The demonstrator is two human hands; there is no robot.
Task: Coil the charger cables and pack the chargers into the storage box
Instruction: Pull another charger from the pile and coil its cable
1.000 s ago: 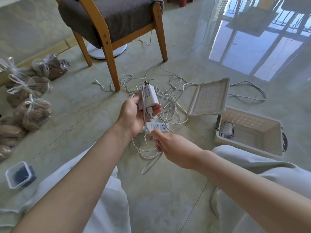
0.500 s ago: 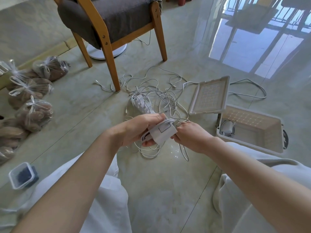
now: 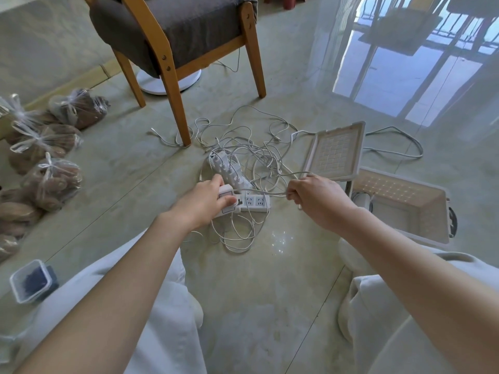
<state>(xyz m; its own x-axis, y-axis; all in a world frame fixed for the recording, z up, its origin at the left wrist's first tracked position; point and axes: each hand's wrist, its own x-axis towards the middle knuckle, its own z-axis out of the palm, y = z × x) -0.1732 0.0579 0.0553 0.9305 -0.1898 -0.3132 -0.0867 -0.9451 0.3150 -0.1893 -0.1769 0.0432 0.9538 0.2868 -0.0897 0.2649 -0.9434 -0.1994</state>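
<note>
My left hand (image 3: 206, 202) grips a white charger brick (image 3: 226, 197) low over the floor. Its thin white cable (image 3: 259, 192) runs rightward to my right hand (image 3: 317, 197), which pinches it with curled fingers. Under the charger lies a white power strip (image 3: 255, 203), and a second strip with plugs in it (image 3: 229, 171) lies just behind. A tangle of white cables (image 3: 251, 155) spreads over the floor around them. The beige storage box (image 3: 442, 211) stands open at the right with its lid (image 3: 333, 153) raised; one white charger (image 3: 361, 201) lies inside at its left end.
A wooden armchair (image 3: 175, 39) stands behind the cables, one leg touching the tangle. Several tied plastic bags (image 3: 51, 179) line the left side. A small clear container (image 3: 29, 282) sits near my left knee. Glossy floor stretches to the right.
My left hand has lowered the charger from in front of me down onto the power strip. My right hand has moved away to the right, drawing the cable out straight.
</note>
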